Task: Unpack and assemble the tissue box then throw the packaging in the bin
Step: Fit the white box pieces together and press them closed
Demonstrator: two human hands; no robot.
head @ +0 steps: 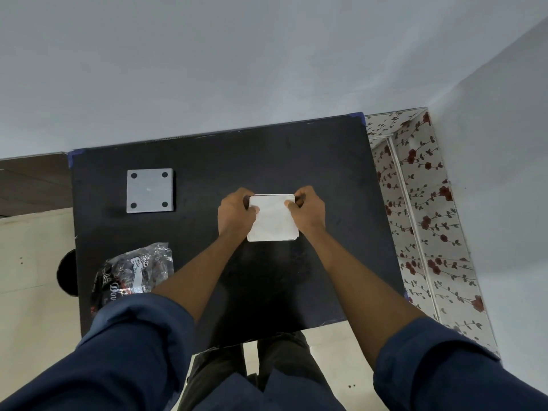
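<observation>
A white square stack of tissues [272,219] rests on the black table [267,277] near its middle. My left hand [235,213] grips the stack's far left corner and my right hand [307,210] grips its far right corner, thumbs on top. A grey square plate [149,190] with a dark hole in each corner lies flat at the table's far left. The crumpled clear plastic packaging [133,269] with dark print lies at the near left edge, partly hidden by my left sleeve.
A grey wall runs along the table's far side. A floral-patterned surface [421,221] stands to the right of the table. A round black object [67,272] sits on the floor left of the table, mostly hidden by it.
</observation>
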